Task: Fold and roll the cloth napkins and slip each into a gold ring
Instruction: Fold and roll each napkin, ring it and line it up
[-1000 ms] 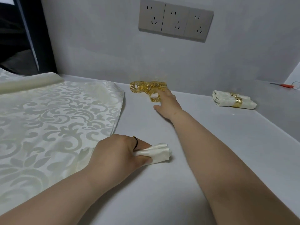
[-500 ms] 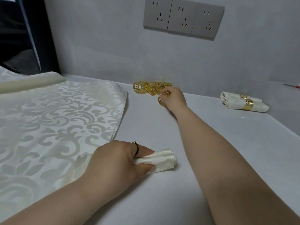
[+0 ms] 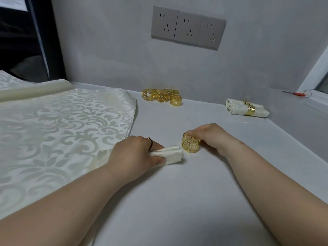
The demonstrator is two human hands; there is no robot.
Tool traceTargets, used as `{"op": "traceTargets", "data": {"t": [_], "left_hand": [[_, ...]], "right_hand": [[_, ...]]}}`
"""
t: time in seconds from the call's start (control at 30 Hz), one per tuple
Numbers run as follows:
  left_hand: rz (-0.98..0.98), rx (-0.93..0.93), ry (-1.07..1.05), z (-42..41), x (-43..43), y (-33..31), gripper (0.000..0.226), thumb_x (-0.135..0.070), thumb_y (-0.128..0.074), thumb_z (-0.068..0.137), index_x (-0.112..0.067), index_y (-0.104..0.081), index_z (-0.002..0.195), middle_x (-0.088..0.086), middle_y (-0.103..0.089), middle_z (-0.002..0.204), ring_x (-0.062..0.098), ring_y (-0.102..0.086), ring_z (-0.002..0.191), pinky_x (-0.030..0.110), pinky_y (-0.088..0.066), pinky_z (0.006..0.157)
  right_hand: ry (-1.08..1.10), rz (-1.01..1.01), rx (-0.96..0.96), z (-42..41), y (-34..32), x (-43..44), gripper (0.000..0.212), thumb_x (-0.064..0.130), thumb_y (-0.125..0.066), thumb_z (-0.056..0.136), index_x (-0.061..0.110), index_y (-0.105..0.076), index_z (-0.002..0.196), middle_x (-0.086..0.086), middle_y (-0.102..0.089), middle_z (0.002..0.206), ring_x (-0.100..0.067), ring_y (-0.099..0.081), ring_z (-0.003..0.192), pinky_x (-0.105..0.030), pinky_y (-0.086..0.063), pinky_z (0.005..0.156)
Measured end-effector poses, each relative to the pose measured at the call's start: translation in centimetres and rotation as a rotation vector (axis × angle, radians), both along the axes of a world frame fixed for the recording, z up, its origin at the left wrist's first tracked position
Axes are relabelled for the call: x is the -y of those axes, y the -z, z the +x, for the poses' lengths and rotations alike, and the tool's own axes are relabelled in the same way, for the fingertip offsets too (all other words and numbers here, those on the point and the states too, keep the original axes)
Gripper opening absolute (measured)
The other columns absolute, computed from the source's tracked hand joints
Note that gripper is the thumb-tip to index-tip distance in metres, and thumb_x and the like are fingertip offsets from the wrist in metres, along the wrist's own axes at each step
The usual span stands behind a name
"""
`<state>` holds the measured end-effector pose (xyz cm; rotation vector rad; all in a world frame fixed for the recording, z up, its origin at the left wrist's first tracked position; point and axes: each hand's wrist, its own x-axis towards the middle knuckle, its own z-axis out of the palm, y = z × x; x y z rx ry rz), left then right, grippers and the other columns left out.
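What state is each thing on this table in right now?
Rolled napkin: rolled tight, gripped by left hand, no ring on it.
Gold ring: pinched by right hand, beside the roll's end.
Loose rings: heaped at the back, unused.
Ringed napkins: rolled, ringed, lying at right.
Patterned cloth: spread flat at left.
Wall sockets: nothing plugged in.

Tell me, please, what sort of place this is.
Probably a plain indoor worktable against a wall, perhaps in a home or workroom: a grey tabletop, a row of wall sockets, and a heap of gold rings near finished ringed napkins.
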<state>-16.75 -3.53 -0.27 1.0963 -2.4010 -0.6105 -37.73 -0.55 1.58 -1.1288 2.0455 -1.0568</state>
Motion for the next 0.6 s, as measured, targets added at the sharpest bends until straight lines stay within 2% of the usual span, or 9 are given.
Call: {"op": "traceTargets", "data": {"t": [0.1,0.13,0.2,0.27,0.33,0.37,0.5,0.6], "left_hand": [[-0.014,0.019,0.001,0.1,-0.3,-0.2,0.024,-0.035,-0.064,0.081,-0.033,-0.066,0.106,-0.012,-0.068,0.102,0.009,-0.059,0.096,0.016,-0.040,0.069],[-0.018,0.025,0.001,0.1,-0.4,-0.2,0.025,-0.035,-0.064,0.082,-0.033,-0.065,0.107,-0.012,-0.068,0.103,0.010,-0.059,0.096,0.019,-0.042,0.071],[-0.023,0.030,0.003,0.1,-0.6,-0.3,0.026,-0.035,-0.063,0.082,-0.032,-0.065,0.108,-0.011,-0.068,0.104,0.010,-0.059,0.097,0.022,-0.043,0.076],[-0.027,0.034,0.003,0.2,-0.7,-0.4,0.027,-0.035,-0.064,0.082,-0.031,-0.066,0.109,-0.009,-0.069,0.104,0.011,-0.060,0.096,0.022,-0.043,0.075],[-0.034,0.033,-0.005,0.2,-0.7,-0.5,0.027,-0.035,-0.064,0.082,-0.031,-0.066,0.109,-0.009,-0.069,0.104,0.012,-0.060,0.095,0.021,-0.043,0.074],[-0.040,0.030,-0.010,0.2,-0.7,-0.5,0.027,-0.036,-0.064,0.082,-0.031,-0.066,0.108,-0.009,-0.069,0.104,0.012,-0.060,0.095,0.021,-0.043,0.073],[-0.057,0.008,-0.021,0.1,-0.8,-0.5,0.027,-0.034,-0.063,0.082,-0.031,-0.066,0.109,-0.008,-0.069,0.104,0.012,-0.060,0.094,0.015,-0.037,0.060],[-0.054,-0.020,-0.040,0.2,-0.7,-0.3,0.026,-0.032,-0.063,0.082,-0.029,-0.066,0.108,-0.007,-0.069,0.104,0.014,-0.060,0.094,0.010,-0.034,0.058]], "right_hand": [[0.016,-0.036,0.003,0.9,0.4,-0.9,0.010,0.015,-0.065,0.084,0.010,-0.063,0.075,0.000,-0.057,0.068,-0.008,-0.049,0.058,-0.013,-0.042,0.053],[0.020,-0.051,0.007,1.1,0.4,-1.1,0.008,0.016,-0.063,0.085,0.010,-0.064,0.080,0.000,-0.058,0.070,-0.006,-0.050,0.060,-0.016,-0.043,0.056],[0.029,-0.063,0.009,1.6,0.0,-1.7,0.013,0.023,-0.057,0.090,0.013,-0.063,0.096,0.003,-0.058,0.079,-0.003,-0.050,0.066,-0.012,-0.041,0.058],[-0.030,-0.033,-0.021,2.0,-0.4,-2.4,0.030,0.033,-0.055,0.090,0.015,-0.058,0.113,0.004,-0.057,0.097,-0.006,-0.054,0.083,-0.011,-0.042,0.070],[-0.126,0.070,-0.142,2.2,-0.2,-2.9,0.051,0.038,-0.062,0.084,0.018,-0.048,0.128,0.002,-0.051,0.117,-0.012,-0.050,0.108,-0.020,-0.038,0.091],[-0.162,0.109,-0.206,2.7,-0.1,-3.1,0.056,0.036,-0.065,0.081,0.019,-0.046,0.130,0.002,-0.049,0.121,-0.013,-0.048,0.113,-0.022,-0.037,0.095],[-0.168,0.066,-0.249,4.1,-0.6,-3.5,0.042,0.023,-0.065,0.083,0.015,-0.052,0.122,0.002,-0.050,0.109,-0.012,-0.049,0.097,-0.020,-0.037,0.081],[-0.116,0.038,-0.267,4.1,-0.7,-4.1,0.044,0.022,-0.067,0.082,0.013,-0.054,0.122,0.001,-0.051,0.108,-0.012,-0.049,0.095,-0.021,-0.038,0.081]]}}
